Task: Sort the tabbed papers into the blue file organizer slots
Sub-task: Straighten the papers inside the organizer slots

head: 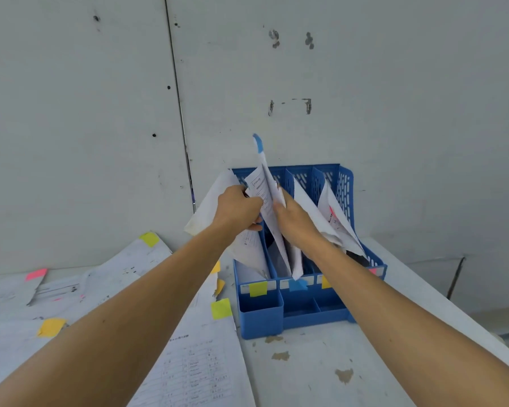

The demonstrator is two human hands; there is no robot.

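The blue file organizer (346, 183) stands against the wall, its slots labelled at the front with yellow (258, 288), blue (298, 284) and orange tabs. A sheet with a blue tab (258, 143) stands upright in the second slot, over the blue label. My left hand (238, 207) grips the papers in the leftmost slot (206, 207) and holds them to the left. My right hand (294, 218) holds the blue-tabbed sheet (265, 186) from its right side, thumb against the paper. More papers (332, 212) lean in the right slots.
Loose papers with yellow (221, 308), orange (51, 327) and pink (36, 274) tabs lie spread on the white table (321, 371) to the left of the organizer. The grey wall (394, 83) is right behind it. The table's right edge runs diagonally near my right forearm.
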